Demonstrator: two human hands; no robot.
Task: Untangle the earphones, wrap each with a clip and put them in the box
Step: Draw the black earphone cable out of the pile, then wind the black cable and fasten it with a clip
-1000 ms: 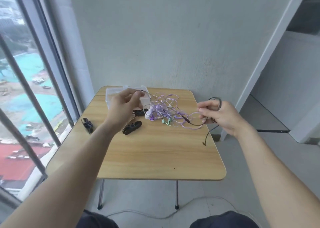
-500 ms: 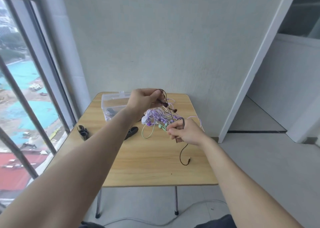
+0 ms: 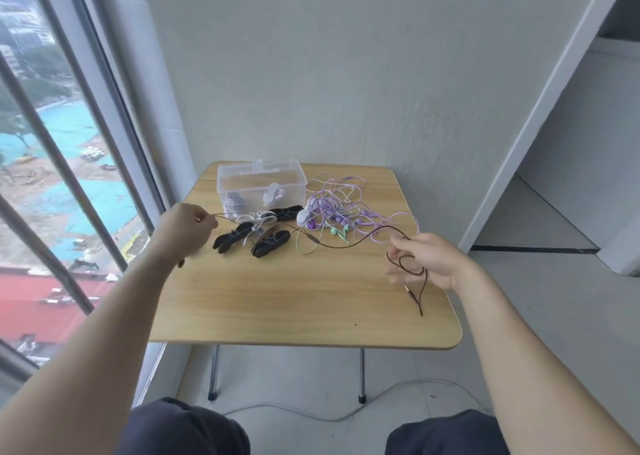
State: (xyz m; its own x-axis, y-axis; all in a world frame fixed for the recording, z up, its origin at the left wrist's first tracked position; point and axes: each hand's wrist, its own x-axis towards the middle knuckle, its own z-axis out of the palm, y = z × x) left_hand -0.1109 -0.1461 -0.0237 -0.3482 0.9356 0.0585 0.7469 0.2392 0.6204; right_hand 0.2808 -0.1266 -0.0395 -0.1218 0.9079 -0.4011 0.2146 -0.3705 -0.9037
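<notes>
A dark brown earphone cable (image 3: 349, 241) stretches across the wooden table (image 3: 294, 302) between my hands. My left hand (image 3: 185, 231) pinches one end at the table's left side. My right hand (image 3: 424, 259) holds the other end in a loop, and the plug dangles below it. A tangle of purple and green earphones (image 3: 337, 214) lies at the back right. Several black and white clips (image 3: 258, 233) lie in the middle, in front of the clear plastic box (image 3: 261, 177), which holds wrapped earphones.
A window with bars runs along the left of the table. A grey wall stands behind it and a doorway opens to the right. A white cable lies on the floor under the table, near my knees.
My hands have moved apart, left hand to the left and right hand to the right, pulling the dark cable out of the tangle and taut across the table. The camera has tilted down.
</notes>
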